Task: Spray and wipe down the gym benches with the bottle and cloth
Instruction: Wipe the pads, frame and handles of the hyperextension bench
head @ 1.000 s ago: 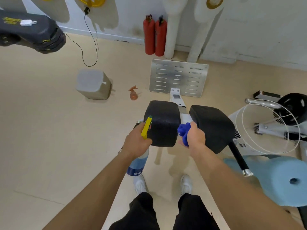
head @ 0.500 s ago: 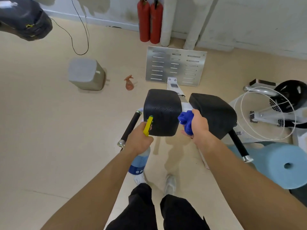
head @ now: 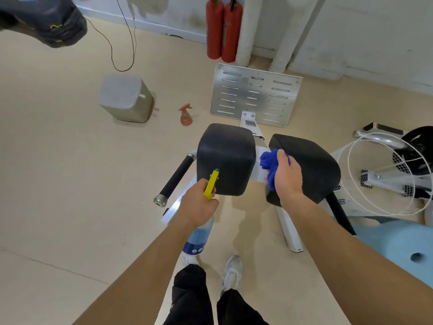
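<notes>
The spray bottle point(head: 198, 233) with its yellow nozzle is in the left hand point(head: 198, 205), fingers closed around its neck, nozzle pointing at the near face of the left black pad point(head: 226, 158). The blue cloth point(head: 269, 165) is bunched inside the closed right hand point(head: 287, 178), which presses it on the inner edge of the right black pad point(head: 309, 165). Compared with half a second before, the cloth hand sits a little more over the right pad, and the nozzle is now in front of the left pad's face, not at its corner.

There are two black pads, side by side with a narrow gap where the white frame point(head: 259, 151) shows. Two red fire extinguishers point(head: 223, 29) stand at the wall. One small orange spray bottle point(head: 186, 114) lies on the floor, one grey cube point(head: 125, 98) beside it, and one metal footplate point(head: 255, 95) stands beyond the pads. A black handle point(head: 175, 179) sticks out at the left. The beige floor point(head: 58, 184) to the left is open; the right is crowded by a white wire ring point(head: 384, 174) and a light blue roll point(head: 403, 247).
</notes>
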The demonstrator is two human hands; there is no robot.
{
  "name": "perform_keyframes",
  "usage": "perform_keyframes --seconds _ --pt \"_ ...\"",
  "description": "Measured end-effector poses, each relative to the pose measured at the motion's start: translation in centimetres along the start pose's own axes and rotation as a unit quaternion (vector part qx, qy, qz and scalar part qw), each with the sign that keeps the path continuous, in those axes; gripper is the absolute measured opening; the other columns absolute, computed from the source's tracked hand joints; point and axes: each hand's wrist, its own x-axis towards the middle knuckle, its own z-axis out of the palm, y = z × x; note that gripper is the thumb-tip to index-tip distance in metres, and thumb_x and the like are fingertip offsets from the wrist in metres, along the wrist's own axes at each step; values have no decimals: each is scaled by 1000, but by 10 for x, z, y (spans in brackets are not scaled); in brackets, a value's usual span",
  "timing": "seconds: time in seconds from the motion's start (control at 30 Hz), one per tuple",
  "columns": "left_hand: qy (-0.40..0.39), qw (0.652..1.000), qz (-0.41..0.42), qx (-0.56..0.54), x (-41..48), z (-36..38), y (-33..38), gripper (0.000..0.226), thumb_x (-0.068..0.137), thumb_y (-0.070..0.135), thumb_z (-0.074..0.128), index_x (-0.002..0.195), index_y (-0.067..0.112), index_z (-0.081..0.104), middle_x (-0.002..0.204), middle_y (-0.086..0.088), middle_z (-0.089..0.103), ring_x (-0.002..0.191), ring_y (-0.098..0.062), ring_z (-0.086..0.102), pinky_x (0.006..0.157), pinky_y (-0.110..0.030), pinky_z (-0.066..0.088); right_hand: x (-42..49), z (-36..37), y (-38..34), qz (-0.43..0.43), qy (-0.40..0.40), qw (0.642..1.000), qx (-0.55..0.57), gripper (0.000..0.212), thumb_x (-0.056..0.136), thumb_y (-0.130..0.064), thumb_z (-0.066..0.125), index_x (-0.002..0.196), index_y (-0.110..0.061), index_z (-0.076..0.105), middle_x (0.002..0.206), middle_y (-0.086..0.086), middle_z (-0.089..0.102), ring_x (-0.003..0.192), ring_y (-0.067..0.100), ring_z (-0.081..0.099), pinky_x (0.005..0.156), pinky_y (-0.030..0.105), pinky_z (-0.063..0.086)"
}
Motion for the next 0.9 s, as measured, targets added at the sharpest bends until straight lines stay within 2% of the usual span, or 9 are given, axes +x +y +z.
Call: perform_keyframes --seconds 0.1,0.23,0.33,0.4,0.5,0.6,0.67,0.77,0.9 --pt "11 1000 -1 -21 4 6 -6 28 89 17 69 110 28 54 98 4 65 89 -21 64 77 -26 46 12 22 -7 -163 -26 982 -97 32 104 -41 44 126 -19 51 116 5 58 97 16 59 95 34 49" --pt "50 997 -24 -52 16 12 -17 44 85 12 72 108 39 46 92 9 61 86 -17 60 71 -26 43 48 66 -10 -341 -67 913 -214 39 105 -39 43 137 -18 48 142 5 44 124 19 49 109 36 41" --pt "93 992 -14 -83 24 13 -22 46 81 7 73 109 36 51 82 15 59 77 -14 60 69 -20 46 67 94 11 -438 -84 807 -387 46 106 -42 35 148 -24 40 155 3 38 139 24 39 119 44 30" --pt "116 988 -2 -99 30 14 -26 46 80 5 72 113 31 57 84 12 64 76 -14 63 69 -23 50 65 103 37 -496 -53 732 -464 49 105 -41 35 151 -24 36 156 6 40 143 26 36 121 45 25" --pt "143 983 12 -117 36 19 -34 44 80 6 71 112 32 59 86 9 68 74 -15 64 68 -30 55 52 90 94 -572 -79 641 -505 56 99 -26 53 152 -20 34 162 13 28 149 32 25 123 46 17" --pt "146 980 -1 -134 35 26 -42 45 78 2 70 112 30 59 87 7 67 75 -16 63 69 -30 56 63 71 123 -612 -119 543 -562 82 86 -10 68 155 -23 25 165 12 17 152 34 14 121 48 7" --pt "151 978 -2 -142 33 29 -49 48 78 1 71 114 31 59 89 8 65 81 -12 61 69 -23 51 75 85 105 -633 -93 525 -561 84 85 -14 71 155 -23 26 164 13 23 150 36 22 119 52 11" --pt "155 976 -9 -152 32 30 -57 49 76 1 72 112 33 60 91 10 66 87 -1 58 69 -22 48 71 119 71 -652 -63 535 -534 64 97 -23 57 155 -21 29 162 14 28 149 36 26 120 57 19" --pt "156 974 -13 -167 29 29 -66 50 77 0 71 111 35 62 90 3 67 82 -5 56 69 -23 48 59 149 53 -588 3 655 -476 55 100 -34 48 151 -17 38 159 12 34 148 32 29 119 51 27"
